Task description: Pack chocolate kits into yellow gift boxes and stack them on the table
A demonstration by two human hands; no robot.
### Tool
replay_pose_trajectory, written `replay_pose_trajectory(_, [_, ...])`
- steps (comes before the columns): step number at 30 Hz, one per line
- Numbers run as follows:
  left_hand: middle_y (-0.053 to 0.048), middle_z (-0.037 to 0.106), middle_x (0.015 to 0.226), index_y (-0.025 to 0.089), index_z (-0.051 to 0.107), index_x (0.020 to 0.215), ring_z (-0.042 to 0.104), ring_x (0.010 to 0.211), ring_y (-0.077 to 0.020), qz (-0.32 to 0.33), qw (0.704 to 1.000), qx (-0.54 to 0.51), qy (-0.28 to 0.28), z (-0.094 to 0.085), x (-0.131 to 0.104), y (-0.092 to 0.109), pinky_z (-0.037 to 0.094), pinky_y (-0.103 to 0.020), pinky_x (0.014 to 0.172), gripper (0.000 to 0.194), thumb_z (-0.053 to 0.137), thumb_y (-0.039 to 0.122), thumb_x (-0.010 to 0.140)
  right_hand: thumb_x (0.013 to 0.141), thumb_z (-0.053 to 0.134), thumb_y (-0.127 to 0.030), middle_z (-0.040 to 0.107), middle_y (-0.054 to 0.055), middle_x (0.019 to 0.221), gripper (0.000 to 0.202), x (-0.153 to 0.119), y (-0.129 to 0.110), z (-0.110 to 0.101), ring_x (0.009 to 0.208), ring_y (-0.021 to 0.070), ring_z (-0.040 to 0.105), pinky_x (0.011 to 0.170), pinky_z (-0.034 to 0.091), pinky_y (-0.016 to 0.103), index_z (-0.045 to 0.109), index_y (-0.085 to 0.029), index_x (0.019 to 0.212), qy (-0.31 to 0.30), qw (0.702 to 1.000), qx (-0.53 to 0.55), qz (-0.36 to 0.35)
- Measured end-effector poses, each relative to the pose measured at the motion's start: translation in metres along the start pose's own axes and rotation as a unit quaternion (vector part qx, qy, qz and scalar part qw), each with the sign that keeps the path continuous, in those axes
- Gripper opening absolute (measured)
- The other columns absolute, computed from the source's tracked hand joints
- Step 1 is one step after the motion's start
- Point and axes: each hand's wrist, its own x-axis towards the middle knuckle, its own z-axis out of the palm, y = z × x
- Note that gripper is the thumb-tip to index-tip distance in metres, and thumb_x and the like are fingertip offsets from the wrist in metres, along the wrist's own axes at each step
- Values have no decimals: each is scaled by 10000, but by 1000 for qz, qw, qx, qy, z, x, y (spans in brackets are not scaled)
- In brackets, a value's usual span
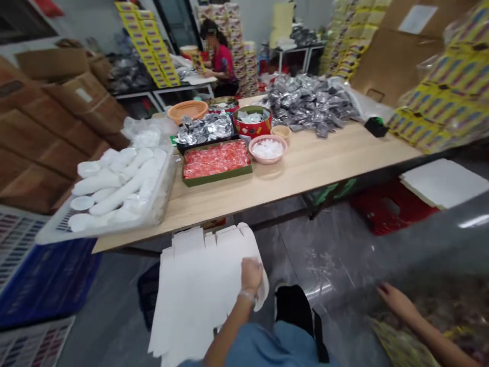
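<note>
My left hand (251,275) is closed at the right edge of flat white cardboard sheets (194,285). That edge curls upward beside my fingers. The sheets lie below the front edge of the table, and tabs show along their far side. Off to the right, my right hand (395,300) is stretched out above a blurred heap of yellow printed pieces (401,341). Its fingers are smeared by motion, and I see no object in them.
The wooden table (305,168) bears a tray of white scoop-shaped pieces (114,183), a box of red packets (217,160), a pink basket (268,159) and silver packets (305,102). Yellow boxes (443,112) rise at right. A person (223,61) sits behind. A red crate (385,204) stands right.
</note>
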Motion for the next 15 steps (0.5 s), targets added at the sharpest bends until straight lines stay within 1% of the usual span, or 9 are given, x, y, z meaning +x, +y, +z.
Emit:
replay_pose_trajectory(1, [-124, 586, 1036, 130, 596, 897, 504, 1006, -207, 1, 1000, -16, -7, -6, -1, -3, 359, -269, 832, 259, 469, 269, 719, 739, 379, -264, 638, 74, 747, 222, 33, -29, -14, 733, 203, 594, 665, 439, 290, 588, -233, 670, -31, 999, 7, -43])
replay_pose_trajectory(2, [-99, 633, 900, 146, 611, 794, 558, 884, -185, -5, 999, -31, -7, -10, -1, -6, 385, -251, 762, 215, 431, 250, 741, 734, 373, -268, 638, 78, 790, 225, 61, -64, -25, 761, 204, 588, 689, 430, 289, 591, -217, 709, -59, 994, 20, -92])
replay_pose_trajectory(4, [-85, 642, 740, 152, 595, 683, 578, 727, -181, -40, 998, -56, 10, -14, -2, -8, 397, -259, 656, 231, 399, 248, 757, 743, 356, -276, 628, 73, 856, 255, 98, -145, -32, 811, 188, 567, 729, 406, 274, 589, -191, 801, -96, 974, 49, -197])
replay_pose_trajectory(6, [-79, 635, 697, 152, 576, 653, 570, 675, -182, -80, 993, -80, 38, -14, -3, -5, 392, -263, 609, 221, 414, 267, 748, 761, 340, -249, 620, 60, 889, 274, 106, -219, -24, 841, 159, 548, 743, 387, 239, 592, -177, 841, -149, 944, 81, -284])
replay_pose_trajectory(8, [-62, 632, 677, 151, 570, 642, 564, 646, -166, -108, 987, -107, 59, -14, -3, 1, 396, -252, 591, 221, 430, 290, 742, 762, 354, -215, 624, 58, 868, 271, 96, -271, -9, 807, 147, 545, 698, 384, 221, 601, -160, 858, -246, 907, 58, -338])
replay_pose_trajectory(9, [-51, 628, 653, 150, 569, 631, 561, 619, -155, -119, 984, -120, 64, -14, -3, 4, 401, -244, 576, 229, 438, 303, 739, 754, 381, -211, 631, 48, 829, 253, 89, -286, -1, 762, 140, 549, 655, 385, 209, 612, -160, 844, -286, 887, 46, -360])
replay_pose_trajectory(11, [-25, 615, 593, 146, 574, 609, 552, 563, -137, -136, 979, -140, 66, -14, -3, 11, 408, -229, 544, 228, 466, 310, 723, 740, 425, -208, 638, 35, 767, 227, 81, -300, 10, 684, 128, 548, 578, 372, 193, 629, -158, 827, -350, 850, 18, -395])
replay_pose_trajectory(13, [-2, 599, 558, 144, 596, 635, 547, 538, -131, -152, 975, -146, 68, -11, -1, 19, 412, -225, 535, 161, 512, 269, 691, 730, 449, -206, 639, 32, 746, 214, 84, -300, 18, 653, 123, 543, 540, 355, 187, 639, -155, 816, -384, 822, -6, -420])
replay_pose_trajectory(15, [-7, 598, 598, 148, 619, 720, 556, 596, -141, -167, 973, -135, 87, -3, 2, 33, 418, -237, 592, 115, 521, 185, 674, 724, 454, -188, 641, 38, 756, 211, 97, -296, 25, 659, 126, 543, 541, 347, 191, 643, -151, 810, -405, 802, -32, -437])
